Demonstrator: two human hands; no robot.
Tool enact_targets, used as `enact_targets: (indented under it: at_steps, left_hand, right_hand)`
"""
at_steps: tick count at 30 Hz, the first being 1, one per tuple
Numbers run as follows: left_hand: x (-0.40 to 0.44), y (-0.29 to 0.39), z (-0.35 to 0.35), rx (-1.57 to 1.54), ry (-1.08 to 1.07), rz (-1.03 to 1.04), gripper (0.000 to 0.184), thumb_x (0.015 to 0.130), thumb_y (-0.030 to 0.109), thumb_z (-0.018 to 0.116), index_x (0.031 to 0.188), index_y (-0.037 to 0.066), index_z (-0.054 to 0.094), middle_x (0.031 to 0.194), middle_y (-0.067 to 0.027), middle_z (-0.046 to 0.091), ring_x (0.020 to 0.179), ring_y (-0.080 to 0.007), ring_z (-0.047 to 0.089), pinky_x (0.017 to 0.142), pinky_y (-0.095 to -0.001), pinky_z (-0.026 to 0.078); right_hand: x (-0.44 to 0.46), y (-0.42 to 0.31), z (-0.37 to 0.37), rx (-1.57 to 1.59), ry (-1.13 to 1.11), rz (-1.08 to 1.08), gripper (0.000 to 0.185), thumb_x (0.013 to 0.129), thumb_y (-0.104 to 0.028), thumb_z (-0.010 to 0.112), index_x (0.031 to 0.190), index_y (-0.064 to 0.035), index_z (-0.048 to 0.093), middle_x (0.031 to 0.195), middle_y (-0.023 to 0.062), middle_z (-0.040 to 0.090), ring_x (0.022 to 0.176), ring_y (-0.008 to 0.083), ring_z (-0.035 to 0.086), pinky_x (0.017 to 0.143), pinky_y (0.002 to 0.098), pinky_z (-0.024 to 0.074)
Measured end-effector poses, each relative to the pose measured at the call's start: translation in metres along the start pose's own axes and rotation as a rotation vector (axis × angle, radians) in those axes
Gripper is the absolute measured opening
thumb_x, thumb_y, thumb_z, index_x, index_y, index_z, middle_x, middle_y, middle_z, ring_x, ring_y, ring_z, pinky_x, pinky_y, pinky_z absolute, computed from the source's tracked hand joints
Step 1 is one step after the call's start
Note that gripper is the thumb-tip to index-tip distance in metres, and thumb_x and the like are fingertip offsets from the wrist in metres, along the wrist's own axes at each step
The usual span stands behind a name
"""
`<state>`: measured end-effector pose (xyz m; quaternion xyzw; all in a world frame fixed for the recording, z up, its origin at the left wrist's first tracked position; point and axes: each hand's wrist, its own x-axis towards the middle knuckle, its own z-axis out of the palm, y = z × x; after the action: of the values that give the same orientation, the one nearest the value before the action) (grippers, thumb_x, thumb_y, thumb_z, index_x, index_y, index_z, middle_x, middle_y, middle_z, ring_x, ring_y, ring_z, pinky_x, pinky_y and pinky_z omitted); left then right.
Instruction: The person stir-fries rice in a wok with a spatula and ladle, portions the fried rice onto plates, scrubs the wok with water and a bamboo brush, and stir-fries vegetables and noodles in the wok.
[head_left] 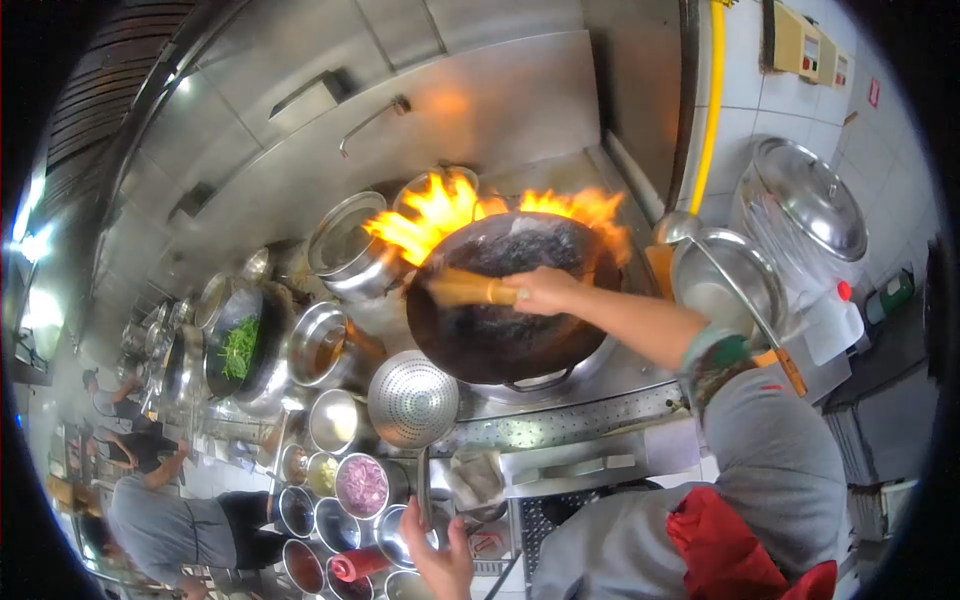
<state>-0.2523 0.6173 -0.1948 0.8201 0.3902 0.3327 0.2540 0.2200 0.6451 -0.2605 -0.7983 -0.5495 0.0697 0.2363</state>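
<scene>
My right hand [542,291] is closed on the handle end of a bamboo brush [462,289], whose blurred bristles are over the inside of a large dark wok [500,345]. Orange flames [440,217] rise behind the wok's far rim. Low in the view, my left hand [438,560] is beside the handle of a perforated skimmer [413,399], fingers partly spread and thumb raised; whether it touches the handle is unclear. The skimmer's round bowl lies near the wok's left side, at the stove's front edge.
A ladle [679,228] rests across a metal bowl [728,280] at right. Metal pots and a wok with greens [239,348] stand left. Below are several containers, one with sliced onions [362,486], and a red bottle [358,564]. Other people [170,525] stand at far left.
</scene>
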Motion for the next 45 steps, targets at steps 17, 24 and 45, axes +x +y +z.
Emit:
enact_targets:
  at_steps: [17, 24, 45]
  left_hand:
    - [-0.063, -0.093, -0.055, 0.056, -0.020, -0.341, 0.046, 0.086, 0.007, 0.067, 0.129, -0.001, 0.055, 0.127, -0.0176, 0.057, 0.111, -0.0269, 0.058, 0.093, -0.0362, 0.048]
    - [0.080, 0.056, 0.061, -0.086, -0.268, 0.286, 0.043, 0.077, 0.006, 0.075, 0.117, 0.001, 0.062, 0.116, -0.0194, 0.063, 0.108, -0.0362, 0.060, 0.094, -0.0412, 0.047]
    - [0.107, 0.096, 0.195, 0.352, -0.326, 0.633, 0.034, 0.087, 0.036, 0.068, 0.072, 0.008, 0.057, 0.071, -0.0096, 0.058, 0.074, -0.0305, 0.060, 0.070, -0.0429, 0.040]
  right_hand:
    - [-0.047, 0.021, -0.147, -0.386, -0.308, 0.307, 0.032, 0.085, -0.031, 0.060, 0.115, -0.0261, 0.069, 0.108, 0.0113, 0.071, 0.097, 0.0328, 0.068, 0.082, 0.0457, 0.0538]
    - [0.011, 0.003, -0.013, 0.021, -0.019, 0.194, 0.043, 0.081, -0.032, 0.064, 0.124, -0.0266, 0.062, 0.110, 0.0144, 0.070, 0.100, 0.0369, 0.067, 0.087, 0.0481, 0.0533]
    - [0.010, 0.083, -0.111, -0.450, -0.237, 0.180, 0.032, 0.075, -0.031, 0.071, 0.099, -0.0098, 0.075, 0.099, 0.0146, 0.072, 0.093, 0.0306, 0.070, 0.079, 0.0425, 0.0549]
